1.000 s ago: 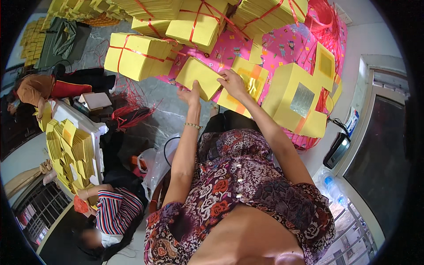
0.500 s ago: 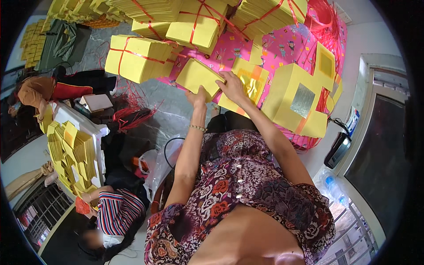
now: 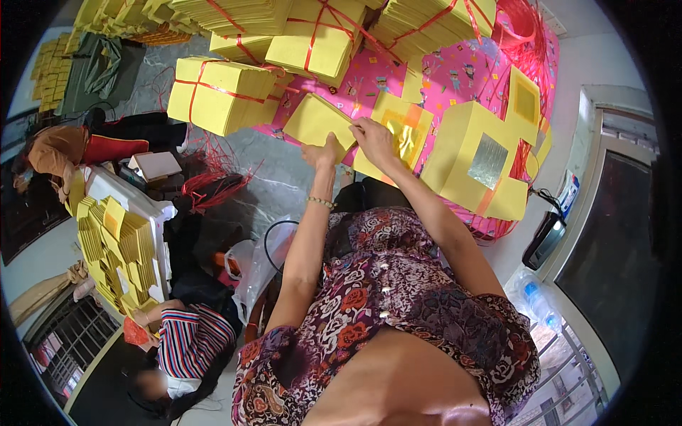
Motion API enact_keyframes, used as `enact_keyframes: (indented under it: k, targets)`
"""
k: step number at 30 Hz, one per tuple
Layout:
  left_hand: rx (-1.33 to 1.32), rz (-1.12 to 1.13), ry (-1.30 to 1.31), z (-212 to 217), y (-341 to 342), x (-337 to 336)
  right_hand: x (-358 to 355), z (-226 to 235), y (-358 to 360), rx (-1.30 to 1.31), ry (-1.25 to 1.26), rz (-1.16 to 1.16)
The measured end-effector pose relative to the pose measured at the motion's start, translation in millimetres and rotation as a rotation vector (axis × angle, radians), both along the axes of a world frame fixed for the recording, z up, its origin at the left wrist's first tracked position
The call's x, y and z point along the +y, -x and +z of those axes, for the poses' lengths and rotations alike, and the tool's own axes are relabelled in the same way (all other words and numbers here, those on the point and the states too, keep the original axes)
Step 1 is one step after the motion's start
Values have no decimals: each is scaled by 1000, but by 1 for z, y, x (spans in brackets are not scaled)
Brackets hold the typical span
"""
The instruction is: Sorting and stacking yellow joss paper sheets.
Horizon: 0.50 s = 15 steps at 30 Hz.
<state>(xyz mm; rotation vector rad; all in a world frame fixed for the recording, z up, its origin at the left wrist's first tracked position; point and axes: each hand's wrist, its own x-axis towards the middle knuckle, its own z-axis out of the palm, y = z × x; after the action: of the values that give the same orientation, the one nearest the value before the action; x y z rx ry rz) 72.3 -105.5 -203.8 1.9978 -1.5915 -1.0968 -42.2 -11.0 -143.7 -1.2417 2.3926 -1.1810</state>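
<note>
A small stack of yellow paper sheets lies at the near edge of the pink-covered table. Across its near edge sits my left hand, thumb on top and the other fingers curled at the side. My right hand pinches the stack's right edge with bent fingertips. Just right of that hand is a yellow sheet with a shiny gold foil square. Farther right stands a tall yellow paper stack with a silver foil square on its side.
Yellow bundles tied with red ribbon crowd the table's left and back. Red strands hang at the back right. On the left, two people work beside a white table loaded with yellow stacks. A plastic bag hangs left of my left arm.
My left hand has shifted slightly right along the stack's near edge. My right fingers have drawn together at its right edge, and the stack has hardly moved.
</note>
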Motion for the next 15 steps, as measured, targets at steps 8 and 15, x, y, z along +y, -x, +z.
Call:
enact_keyframes:
  k: [8, 15]
  targets:
    - [-245, -65, 140, 45, 13, 22, -10, -7, 8, -21, -265, -68]
    - [-106, -817, 651, 45, 7, 5, -11, -15, -2, 106, -186, -106]
